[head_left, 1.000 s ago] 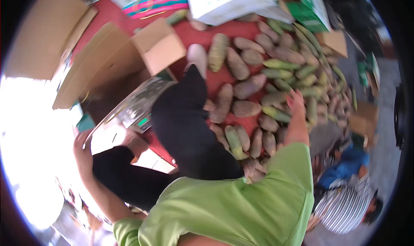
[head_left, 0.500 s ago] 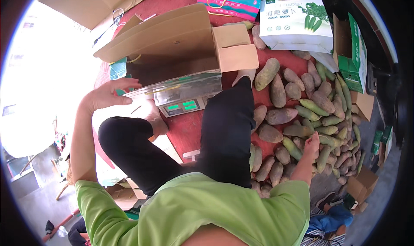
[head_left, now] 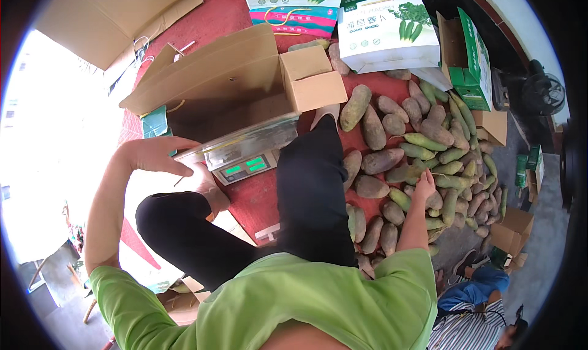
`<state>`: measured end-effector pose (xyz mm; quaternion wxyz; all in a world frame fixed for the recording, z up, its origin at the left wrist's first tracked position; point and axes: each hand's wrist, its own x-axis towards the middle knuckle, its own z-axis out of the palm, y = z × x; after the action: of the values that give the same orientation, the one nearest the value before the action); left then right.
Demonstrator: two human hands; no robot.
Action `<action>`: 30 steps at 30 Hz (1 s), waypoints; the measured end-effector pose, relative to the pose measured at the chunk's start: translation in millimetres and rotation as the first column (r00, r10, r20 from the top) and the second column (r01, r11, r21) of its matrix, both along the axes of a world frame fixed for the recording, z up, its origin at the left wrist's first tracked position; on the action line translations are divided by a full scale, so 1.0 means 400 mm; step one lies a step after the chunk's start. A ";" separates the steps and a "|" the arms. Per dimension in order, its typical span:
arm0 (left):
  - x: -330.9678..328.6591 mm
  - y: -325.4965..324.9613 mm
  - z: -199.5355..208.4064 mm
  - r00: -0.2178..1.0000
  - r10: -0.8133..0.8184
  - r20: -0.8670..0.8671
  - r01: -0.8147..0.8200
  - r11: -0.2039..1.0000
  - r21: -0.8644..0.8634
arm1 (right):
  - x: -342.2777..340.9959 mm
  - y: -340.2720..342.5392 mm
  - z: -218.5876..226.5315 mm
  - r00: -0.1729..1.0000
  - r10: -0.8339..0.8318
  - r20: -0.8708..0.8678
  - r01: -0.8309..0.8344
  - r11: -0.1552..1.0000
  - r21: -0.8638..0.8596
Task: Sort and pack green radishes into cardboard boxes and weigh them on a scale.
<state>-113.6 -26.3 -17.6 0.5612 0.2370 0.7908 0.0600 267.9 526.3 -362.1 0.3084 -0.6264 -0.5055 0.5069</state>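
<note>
My left hand (head_left: 153,155) is at the front left corner of an open cardboard box (head_left: 226,114), thumb and fingers apart on either side of the flap's edge. The box rests on a digital scale (head_left: 250,167) with lit green displays. My right hand (head_left: 424,187) reaches into a heap of radishes on my right. Its fingers are drawn together at the right end of a green radish (head_left: 401,173) and seem to hold it; the fingertips are partly hidden. Brownish, soil-covered radishes (head_left: 383,160) and greener ones (head_left: 419,142) lie around this hand.
White-and-green printed cartons (head_left: 389,34) stand beyond the heap, with an open green box (head_left: 470,68) beside them. Flattened cardboard (head_left: 116,19) lies far left. My bent legs (head_left: 312,190) flank the scale on the red mat (head_left: 245,203). Another person (head_left: 468,310) sits lower right.
My right hand has moved slightly forward and left, to the end of the green radish. My left hand stays at the box corner. The whole view has shifted a little.
</note>
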 end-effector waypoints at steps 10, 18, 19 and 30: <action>0.244 0.012 -0.018 0.581 0.018 -0.814 -0.076 0.997 -0.032 | -0.051 -0.084 0.125 0.986 0.120 0.116 -0.152 0.932 0.328; 0.281 -0.025 -0.081 0.313 0.330 -0.891 -0.270 0.930 0.250 | -0.288 -0.214 0.612 0.855 0.515 -0.058 -0.419 0.754 0.506; 0.276 -0.027 -0.084 0.300 0.351 -0.887 -0.269 0.923 0.274 | -0.320 -0.242 0.690 0.817 0.574 -0.060 -0.451 0.700 0.553; 0.281 -0.043 -0.081 0.359 0.385 -0.850 -0.190 0.922 0.337 | -0.733 -0.611 1.035 -0.106 0.871 -0.479 -0.713 0.269 0.647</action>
<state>-1.4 -43.7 -50.1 0.0022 0.1386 0.9861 0.0918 -25.2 282.0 51.9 0.1805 0.1390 -0.6183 0.7522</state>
